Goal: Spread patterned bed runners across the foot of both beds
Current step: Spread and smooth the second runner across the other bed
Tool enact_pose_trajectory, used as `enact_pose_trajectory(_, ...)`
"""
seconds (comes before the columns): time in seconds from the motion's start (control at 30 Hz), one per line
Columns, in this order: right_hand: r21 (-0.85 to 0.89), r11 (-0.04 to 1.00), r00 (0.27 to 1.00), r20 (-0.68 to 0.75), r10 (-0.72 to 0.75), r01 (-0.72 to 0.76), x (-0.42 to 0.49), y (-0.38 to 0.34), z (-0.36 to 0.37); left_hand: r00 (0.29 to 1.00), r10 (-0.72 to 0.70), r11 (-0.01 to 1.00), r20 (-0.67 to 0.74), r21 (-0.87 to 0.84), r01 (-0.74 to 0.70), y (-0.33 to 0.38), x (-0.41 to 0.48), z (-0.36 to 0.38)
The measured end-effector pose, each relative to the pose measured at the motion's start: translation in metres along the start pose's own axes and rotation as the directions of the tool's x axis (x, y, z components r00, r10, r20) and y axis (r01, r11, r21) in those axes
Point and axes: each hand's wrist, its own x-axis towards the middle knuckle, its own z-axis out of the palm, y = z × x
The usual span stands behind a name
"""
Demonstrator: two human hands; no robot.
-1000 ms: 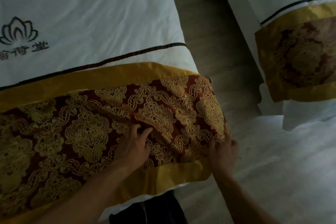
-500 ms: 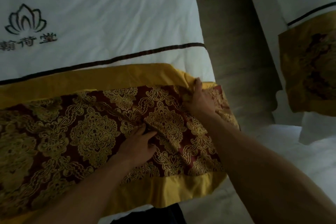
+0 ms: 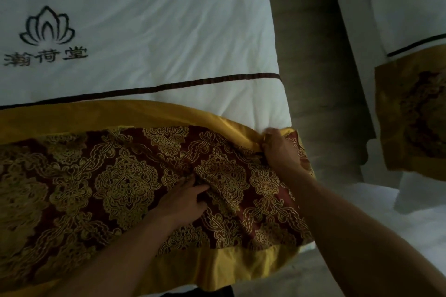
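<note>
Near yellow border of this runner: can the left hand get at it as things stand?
Probably yes. The left hand sits on the bed runner, on its patterned middle, and the near yellow border lies bare just right of its forearm.

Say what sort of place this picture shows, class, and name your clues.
Probably a hotel or spa twin room: a lotus logo with characters stitched on the near white duvet, a red-and-gold brocade runner across its foot, and a matching runner on the second white bed beside it.

Red-gold runner (image 3: 125, 183) lies rumpled, second runner (image 3: 415, 123) far right
</note>
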Motion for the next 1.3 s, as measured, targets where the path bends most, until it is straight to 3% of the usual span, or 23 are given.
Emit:
enact_pose_trajectory(0.1, -0.071, 0.996, 0.999, -0.001, 0.055, -0.055, 0.001, -0.002, -0.012, 1.0, 0.001, 1.0, 0.019, 0.015, -0.001, 0.0, -0.001, -0.002)
enact_pose_trajectory(0.2, 0.182, 0.974, 0.96, -0.22, 0.173, -0.134, 0.017, -0.01, -0.054, 1.0, 0.007, 1.0, 0.008, 0.004, -0.007, 0.003, -0.004, -0.007)
enact_pose_trajectory(0.27, 0.35, 0.935, 0.934, -0.315, 0.17, -0.052, 0.03, -0.023, -0.08, 0.999, 0.013, 0.998, -0.031, -0.059, -0.015, 0.004, -0.008, -0.006)
enact_pose_trajectory(0.3, 0.336, 0.941, 0.943, -0.321, 0.083, 0.032, 0.033, -0.031, -0.086, 0.999, 0.021, 0.995, -0.038, -0.098, -0.025, 0.003, -0.01, -0.003)
enact_pose_trajectory(0.4, 0.177, 0.963, 0.969, -0.175, -0.174, 0.205, 0.022, -0.043, -0.074, 0.996, 0.071, 0.989, -0.059, -0.123, -0.078, -0.001, -0.025, 0.011)
enact_pose_trajectory(0.53, 0.028, 0.979, 0.98, 0.012, -0.201, 0.201, -0.02, -0.05, -0.026, 0.993, 0.053, 0.985, -0.107, -0.157, -0.07, -0.014, -0.046, 0.018)
enact_pose_trajectory(0.63, -0.084, 0.97, 0.974, 0.011, -0.228, 0.228, -0.059, -0.061, 0.012, 0.986, -0.016, 0.976, -0.163, -0.217, -0.02, -0.027, -0.063, 0.014)
enact_pose_trajectory(0.83, -0.045, 0.93, 0.925, 0.136, -0.355, 0.364, -0.137, -0.127, 0.082, 0.927, -0.123, 0.931, -0.354, -0.365, -0.016, -0.093, -0.111, 0.011)
enact_pose_trajectory(0.97, -0.042, 0.885, 0.868, 0.224, -0.444, 0.464, -0.165, -0.184, 0.125, 0.864, -0.309, 0.898, -0.397, -0.421, 0.128, -0.15, -0.145, 0.005)
enact_pose_trajectory(1.17, -0.115, 0.818, 0.819, 0.211, -0.534, 0.563, -0.181, -0.261, 0.188, 0.817, -0.365, 0.887, -0.447, -0.433, 0.159, -0.265, -0.178, 0.003)
enact_pose_trajectory(1.3, -0.199, 0.742, 0.767, 0.22, -0.603, 0.641, -0.181, -0.316, 0.218, 0.746, -0.377, 0.922, -0.549, -0.296, 0.248, -0.331, -0.193, 0.01)
